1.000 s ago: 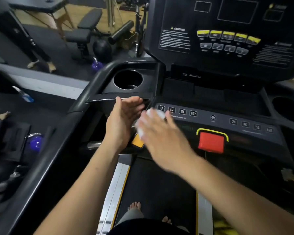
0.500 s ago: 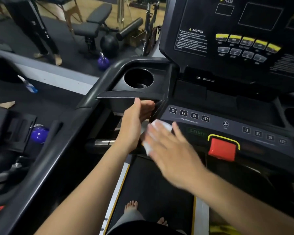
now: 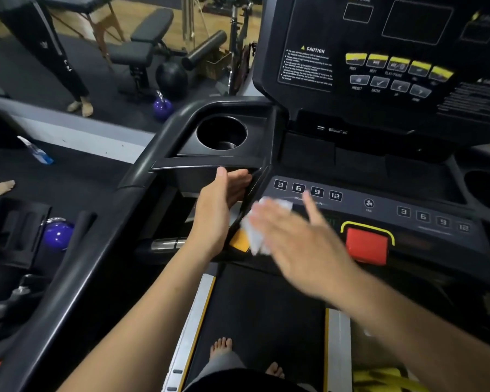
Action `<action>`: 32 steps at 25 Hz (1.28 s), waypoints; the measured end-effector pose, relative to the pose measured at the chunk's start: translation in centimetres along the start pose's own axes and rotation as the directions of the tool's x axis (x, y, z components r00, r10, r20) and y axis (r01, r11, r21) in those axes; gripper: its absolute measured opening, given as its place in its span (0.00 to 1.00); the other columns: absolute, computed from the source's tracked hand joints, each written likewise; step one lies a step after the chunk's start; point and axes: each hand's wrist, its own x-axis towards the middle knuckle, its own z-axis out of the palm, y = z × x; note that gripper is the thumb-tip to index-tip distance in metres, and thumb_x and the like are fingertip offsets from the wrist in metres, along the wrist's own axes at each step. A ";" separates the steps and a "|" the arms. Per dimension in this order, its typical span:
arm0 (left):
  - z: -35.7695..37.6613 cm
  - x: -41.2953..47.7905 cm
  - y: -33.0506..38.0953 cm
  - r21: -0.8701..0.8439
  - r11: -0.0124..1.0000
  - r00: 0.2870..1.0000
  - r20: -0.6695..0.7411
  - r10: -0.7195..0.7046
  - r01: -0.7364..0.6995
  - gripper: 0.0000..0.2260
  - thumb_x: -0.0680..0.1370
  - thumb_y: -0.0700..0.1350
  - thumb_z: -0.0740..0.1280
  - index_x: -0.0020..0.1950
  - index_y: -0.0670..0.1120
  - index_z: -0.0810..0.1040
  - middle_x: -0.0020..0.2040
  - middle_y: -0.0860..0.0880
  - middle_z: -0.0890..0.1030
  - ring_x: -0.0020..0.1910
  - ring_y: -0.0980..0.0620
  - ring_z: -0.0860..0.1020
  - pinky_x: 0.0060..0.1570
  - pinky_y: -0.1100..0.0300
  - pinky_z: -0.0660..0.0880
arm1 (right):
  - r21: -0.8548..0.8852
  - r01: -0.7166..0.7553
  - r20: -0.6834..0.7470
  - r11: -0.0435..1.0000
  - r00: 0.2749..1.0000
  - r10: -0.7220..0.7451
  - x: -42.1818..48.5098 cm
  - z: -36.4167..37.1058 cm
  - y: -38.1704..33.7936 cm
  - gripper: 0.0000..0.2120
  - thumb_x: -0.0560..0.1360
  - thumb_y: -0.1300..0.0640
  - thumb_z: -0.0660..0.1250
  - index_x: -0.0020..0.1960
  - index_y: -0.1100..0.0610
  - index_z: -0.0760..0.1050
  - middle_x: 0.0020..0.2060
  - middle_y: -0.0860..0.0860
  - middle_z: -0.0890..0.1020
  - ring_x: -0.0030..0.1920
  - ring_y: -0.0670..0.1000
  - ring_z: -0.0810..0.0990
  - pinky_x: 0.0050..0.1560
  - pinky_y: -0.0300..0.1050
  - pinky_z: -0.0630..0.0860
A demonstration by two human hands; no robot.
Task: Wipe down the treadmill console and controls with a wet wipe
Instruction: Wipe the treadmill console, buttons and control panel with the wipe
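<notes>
wipe at the left end of the treadmill's control strip — right hand flat over it

right hand (image 3: 300,250), motion-blurred, lies with fingers straight and slightly spread on a white wet wipe (image 3: 262,230), pressing it to the console (image 3: 379,203) just below the left 3-6-9-12 keys (image 3: 307,190) and left of the red stop button (image 3: 367,246). left hand (image 3: 218,210) reaches to the front wall under the cup holder (image 3: 221,132) — thumb up against the lip, fingers straight and together, gripping nothing that shows.
</notes>
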 end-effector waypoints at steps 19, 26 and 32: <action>-0.1 -0.2 -1.2 0.028 0.990 0.987 -0.074 0.143 -0.141 0.23 0.84 0.54 0.50 0.49 0.48 0.83 0.50 0.47 0.86 0.53 0.48 0.83 0.62 0.45 0.76 | 0.087 -0.653 -0.106 0.753 0.745 0.658 -4.2 -1.0 3.5 0.22 0.76 0.59 0.53 0.68 0.55 0.74 0.68 0.53 0.75 0.72 0.54 0.67 0.70 0.70 0.57; -1.1 0.3 -1.0 -0.011 1.000 1.000 -0.032 -0.002 0.001 0.25 0.83 0.60 0.49 0.52 0.49 0.83 0.54 0.47 0.85 0.57 0.47 0.82 0.59 0.50 0.73 | 0.213 -0.209 -0.001 0.955 0.977 0.214 4.9 0.5 -4.2 0.16 0.75 0.54 0.56 0.55 0.54 0.80 0.59 0.48 0.80 0.72 0.52 0.67 0.71 0.71 0.50; -0.6 -0.1 -1.0 0.054 0.996 0.996 -0.035 0.079 -0.077 0.24 0.85 0.56 0.48 0.54 0.47 0.82 0.53 0.48 0.85 0.57 0.50 0.82 0.61 0.53 0.75 | 0.053 -0.305 0.052 0.951 0.952 0.302 7.5 -1.6 1.3 0.18 0.79 0.49 0.53 0.58 0.50 0.79 0.61 0.45 0.78 0.73 0.49 0.64 0.71 0.72 0.47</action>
